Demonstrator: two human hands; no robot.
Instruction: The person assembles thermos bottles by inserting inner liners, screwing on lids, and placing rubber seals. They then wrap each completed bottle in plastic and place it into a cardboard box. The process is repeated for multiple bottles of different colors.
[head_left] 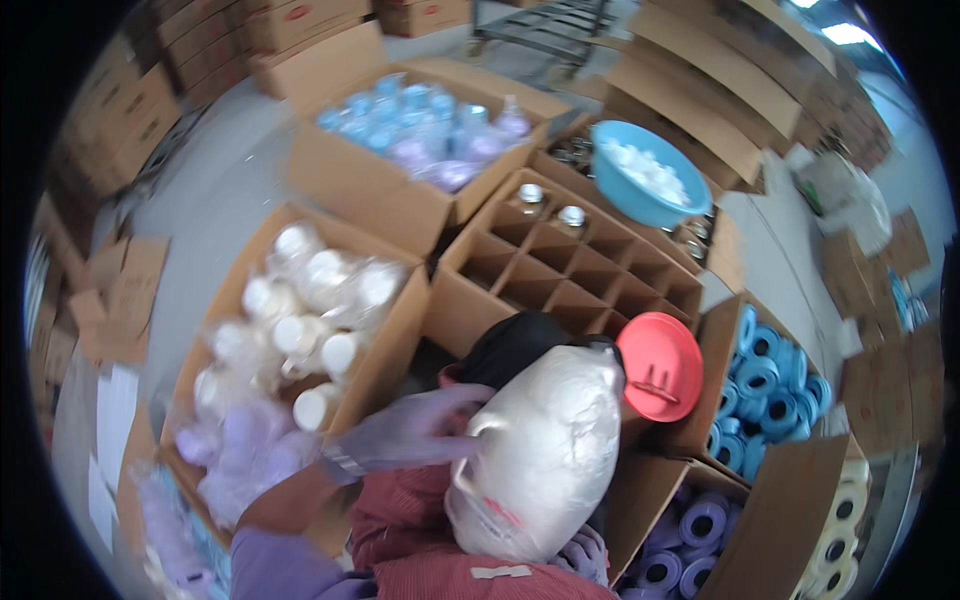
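Observation:
A large white jug-shaped thing wrapped in clear plastic (545,450) lies tilted against my lap, with a loop like a handle on its left side. My left hand (425,430), in a thin pale purple glove, reaches to that side with its fingers apart, the tips at the plastic. My right hand (585,555), gloved too, holds the lower right end; most of it is hidden behind the wrapped thing. Left of my hands stands an open carton (375,385) of white-lidded pieces (297,335) in plastic and purple wrapped pieces (250,440).
Ahead is a divided carton (470,235) with several bottles (570,218). A red dish (660,365) rests at its near corner; a blue basin (650,215) of white pieces stands beyond. Cartons of blue rings (757,378) and purple rings (703,520) flank my right. Another carton (340,165) holds wrapped blue pieces.

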